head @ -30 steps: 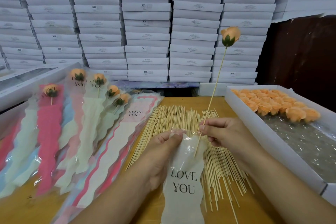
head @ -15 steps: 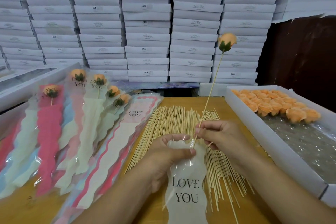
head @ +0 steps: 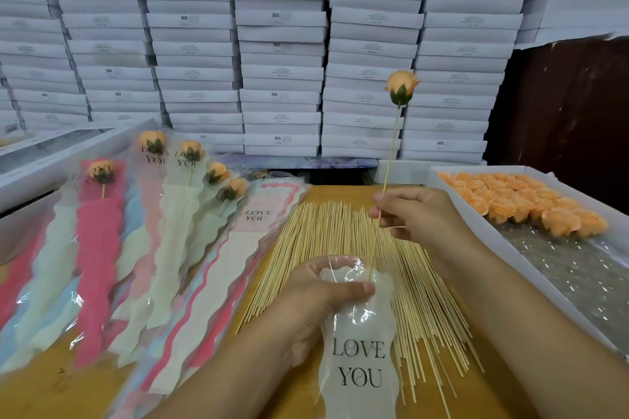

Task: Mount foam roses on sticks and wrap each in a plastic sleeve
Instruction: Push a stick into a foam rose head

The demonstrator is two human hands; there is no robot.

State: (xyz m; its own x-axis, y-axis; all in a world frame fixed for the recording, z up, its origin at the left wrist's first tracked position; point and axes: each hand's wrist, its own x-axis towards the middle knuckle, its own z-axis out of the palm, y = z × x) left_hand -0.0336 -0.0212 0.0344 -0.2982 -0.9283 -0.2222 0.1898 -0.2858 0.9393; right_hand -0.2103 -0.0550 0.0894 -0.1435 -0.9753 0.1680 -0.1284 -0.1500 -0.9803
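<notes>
My right hand (head: 417, 214) pinches a thin wooden stick (head: 391, 146) with an orange foam rose (head: 401, 87) on its top, held nearly upright. The stick's lower end goes into the open mouth of a clear plastic sleeve (head: 360, 343) printed "LOVE YOU". My left hand (head: 320, 296) grips that sleeve at its top, thumb on the front, over the pile of bare sticks (head: 340, 248) on the wooden table.
Wrapped roses in coloured sleeves (head: 102, 248) lie fanned at the left, beside a stack of unused sleeves (head: 238, 255). A white box (head: 476, 231) at the right holds several loose orange roses (head: 517, 201). Stacked white boxes (head: 279, 44) fill the back.
The rose has come down lower as the stick slid further into the sleeve. My right hand has shifted up and away from my left hand along the stick.
</notes>
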